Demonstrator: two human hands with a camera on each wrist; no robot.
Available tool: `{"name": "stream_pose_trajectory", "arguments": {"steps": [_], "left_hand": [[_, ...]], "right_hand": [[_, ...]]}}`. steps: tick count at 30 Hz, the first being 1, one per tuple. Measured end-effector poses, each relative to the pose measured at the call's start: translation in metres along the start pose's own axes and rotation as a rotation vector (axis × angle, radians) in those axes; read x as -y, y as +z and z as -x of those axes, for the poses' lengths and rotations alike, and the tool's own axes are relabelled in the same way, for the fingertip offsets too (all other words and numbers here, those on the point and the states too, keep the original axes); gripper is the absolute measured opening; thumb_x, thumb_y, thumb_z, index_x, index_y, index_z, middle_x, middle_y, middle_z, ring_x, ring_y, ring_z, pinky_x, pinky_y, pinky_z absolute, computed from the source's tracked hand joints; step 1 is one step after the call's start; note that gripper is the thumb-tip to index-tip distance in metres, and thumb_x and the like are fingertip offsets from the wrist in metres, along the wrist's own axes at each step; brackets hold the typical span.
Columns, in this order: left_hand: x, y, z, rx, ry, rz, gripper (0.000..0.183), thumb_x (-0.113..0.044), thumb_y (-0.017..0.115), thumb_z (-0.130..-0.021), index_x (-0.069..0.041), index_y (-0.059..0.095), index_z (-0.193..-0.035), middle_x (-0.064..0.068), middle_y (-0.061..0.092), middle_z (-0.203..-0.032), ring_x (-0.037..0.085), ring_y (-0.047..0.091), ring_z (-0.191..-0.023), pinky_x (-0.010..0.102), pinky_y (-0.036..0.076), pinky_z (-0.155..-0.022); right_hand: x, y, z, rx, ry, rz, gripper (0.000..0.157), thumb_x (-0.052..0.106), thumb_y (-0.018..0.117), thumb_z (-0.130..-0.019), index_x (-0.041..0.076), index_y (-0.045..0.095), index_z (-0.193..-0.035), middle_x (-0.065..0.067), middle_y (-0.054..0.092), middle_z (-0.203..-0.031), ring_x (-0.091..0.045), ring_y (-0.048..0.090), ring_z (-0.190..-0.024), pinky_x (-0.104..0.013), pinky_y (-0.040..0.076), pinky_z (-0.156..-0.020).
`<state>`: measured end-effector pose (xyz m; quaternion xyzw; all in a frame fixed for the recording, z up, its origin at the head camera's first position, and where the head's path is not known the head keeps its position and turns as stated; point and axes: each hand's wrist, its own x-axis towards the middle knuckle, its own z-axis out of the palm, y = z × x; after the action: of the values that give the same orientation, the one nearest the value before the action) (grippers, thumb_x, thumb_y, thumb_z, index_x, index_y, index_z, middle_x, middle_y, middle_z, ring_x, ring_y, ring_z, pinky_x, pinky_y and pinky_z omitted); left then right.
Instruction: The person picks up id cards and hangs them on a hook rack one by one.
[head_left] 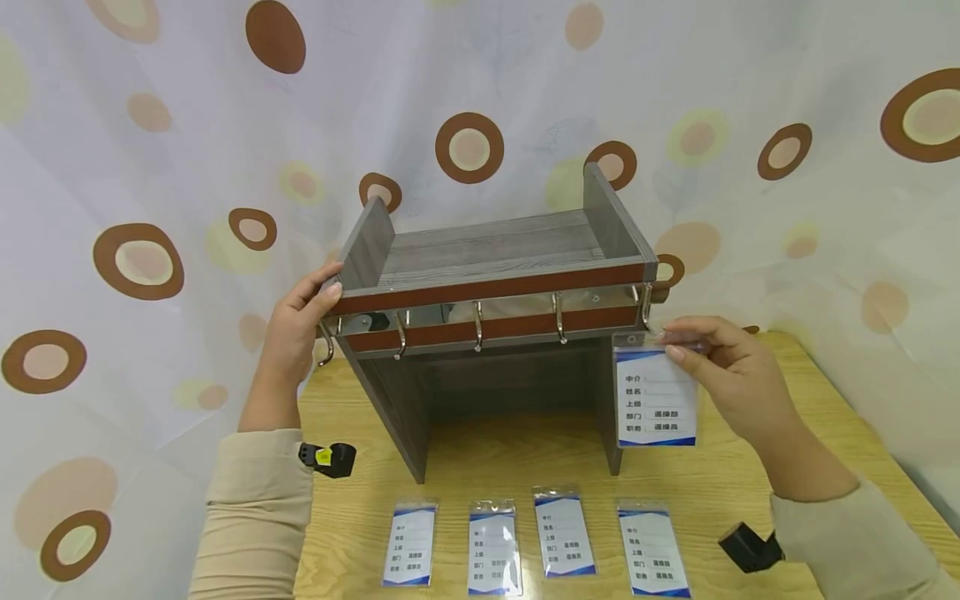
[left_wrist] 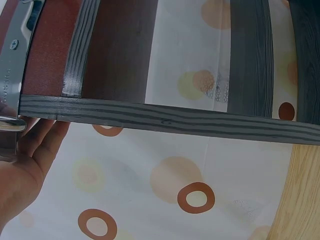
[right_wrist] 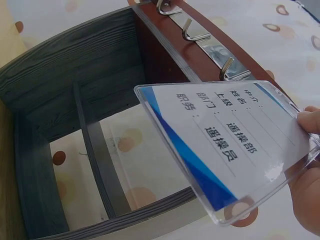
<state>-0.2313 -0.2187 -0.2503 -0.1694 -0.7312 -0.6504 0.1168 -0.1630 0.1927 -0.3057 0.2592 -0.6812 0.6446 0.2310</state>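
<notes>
A grey wood-grain shelf [head_left: 495, 246] with a red-brown front and a metal rail of hooks [head_left: 478, 327] stands on the table. My left hand [head_left: 296, 321] grips its front left corner, thumb at the front edge; in the left wrist view the fingers [left_wrist: 47, 137] partly pass behind the side board. With thumb and fingers my right hand [head_left: 731, 375] pinches a clear badge holder [head_left: 656, 398] by its top edge. The badge, a white card with blue corners and printed text, hangs upright just below the rightmost hook [head_left: 647, 307]. Whether the two touch is unclear.
Several similar badge holders lie in a row at the front of the wooden table [head_left: 345, 467], among them one at the left [head_left: 409, 546] and one at the right [head_left: 652, 552]. Behind the shelf hangs a white curtain [head_left: 525, 83] with brown circles.
</notes>
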Motion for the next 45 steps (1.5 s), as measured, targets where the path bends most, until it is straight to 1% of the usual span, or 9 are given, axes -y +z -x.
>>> {"name": "stream_pose_trajectory", "arguments": {"steps": [4, 9, 18, 23, 29, 34, 38, 41, 45], "left_hand": [[0.0, 0.0, 0.001, 0.003, 0.005, -0.001, 0.043, -0.014, 0.043, -0.091, 0.007, 0.035, -0.127, 0.016, 0.029, -0.134, 0.02, 0.023, -0.123, 0.033, 0.019, -0.098], [0.001, -0.001, 0.002, 0.005, 0.006, -0.002, 0.044, -0.016, 0.044, -0.091, 0.005, 0.036, -0.128, 0.016, 0.028, -0.135, 0.02, 0.023, -0.124, 0.033, 0.018, -0.098], [-0.001, 0.0, 0.002, 0.009, -0.002, 0.002, 0.043, -0.016, 0.044, -0.091, 0.004, 0.036, -0.128, 0.015, 0.027, -0.136, 0.02, 0.021, -0.124, 0.034, 0.016, -0.099], [-0.003, 0.0, 0.003, 0.01, -0.005, -0.002, 0.043, -0.015, 0.043, -0.091, 0.005, 0.036, -0.128, 0.014, 0.025, -0.137, 0.02, 0.02, -0.125, 0.035, 0.015, -0.1], [-0.003, 0.0, 0.004, 0.014, -0.004, -0.003, 0.044, -0.016, 0.043, -0.091, 0.004, 0.034, -0.129, 0.014, 0.022, -0.138, 0.021, 0.016, -0.126, 0.037, 0.013, -0.1], [-0.002, 0.0, 0.004, 0.004, -0.001, 0.006, 0.044, -0.015, 0.043, -0.091, 0.004, 0.035, -0.129, 0.014, 0.024, -0.138, 0.02, 0.017, -0.126, 0.037, 0.013, -0.1], [-0.001, 0.0, 0.005, -0.004, 0.001, 0.012, 0.044, -0.014, 0.044, -0.09, 0.005, 0.035, -0.128, 0.014, 0.026, -0.136, 0.019, 0.019, -0.125, 0.036, 0.014, -0.1], [-0.001, 0.0, 0.005, -0.009, 0.002, 0.017, 0.043, -0.014, 0.044, -0.09, 0.006, 0.036, -0.128, 0.014, 0.028, -0.135, 0.019, 0.021, -0.124, 0.035, 0.016, -0.099], [-0.001, 0.001, 0.006, -0.017, 0.0, 0.018, 0.043, -0.013, 0.044, -0.09, 0.006, 0.036, -0.128, 0.014, 0.029, -0.134, 0.019, 0.023, -0.123, 0.034, 0.017, -0.099]], "right_hand": [[0.001, 0.001, -0.001, -0.016, 0.027, -0.022, 0.021, -0.016, 0.05, -0.079, -0.009, 0.057, -0.097, -0.001, 0.062, -0.087, -0.01, 0.054, -0.073, -0.015, 0.04, -0.057], [0.001, 0.002, -0.002, -0.042, 0.069, -0.055, 0.019, -0.014, 0.051, -0.079, -0.007, 0.059, -0.095, -0.002, 0.062, -0.084, -0.01, 0.052, -0.069, -0.015, 0.04, -0.056], [0.0, 0.002, -0.004, -0.106, 0.156, -0.019, 0.015, -0.006, 0.057, -0.079, -0.002, 0.063, -0.092, -0.003, 0.056, -0.072, -0.009, 0.047, -0.055, -0.015, 0.039, -0.047], [0.0, 0.001, -0.005, -0.113, 0.187, 0.041, 0.015, -0.002, 0.059, -0.079, 0.001, 0.065, -0.093, -0.002, 0.055, -0.071, -0.009, 0.046, -0.056, -0.014, 0.038, -0.047], [0.001, 0.0, -0.008, -0.089, 0.228, 0.09, 0.016, 0.0, 0.061, -0.078, 0.006, 0.067, -0.093, 0.001, 0.056, -0.069, -0.009, 0.045, -0.055, -0.015, 0.037, -0.046], [-0.001, -0.002, -0.009, -0.063, 0.234, 0.22, 0.017, 0.005, 0.062, -0.079, 0.01, 0.067, -0.094, 0.004, 0.059, -0.07, -0.008, 0.045, -0.055, -0.015, 0.037, -0.046], [-0.004, -0.003, -0.009, -0.049, 0.212, 0.292, 0.017, 0.006, 0.062, -0.079, 0.008, 0.066, -0.095, 0.007, 0.061, -0.073, -0.007, 0.047, -0.056, -0.015, 0.038, -0.047], [-0.006, -0.003, -0.008, -0.054, 0.188, 0.268, 0.016, 0.002, 0.061, -0.079, 0.004, 0.065, -0.094, 0.009, 0.061, -0.074, -0.007, 0.047, -0.057, -0.015, 0.038, -0.048], [-0.011, -0.003, -0.007, -0.045, 0.132, 0.093, 0.016, -0.006, 0.057, -0.079, 0.001, 0.064, -0.092, 0.007, 0.06, -0.076, -0.006, 0.049, -0.061, -0.013, 0.039, -0.052]]}}
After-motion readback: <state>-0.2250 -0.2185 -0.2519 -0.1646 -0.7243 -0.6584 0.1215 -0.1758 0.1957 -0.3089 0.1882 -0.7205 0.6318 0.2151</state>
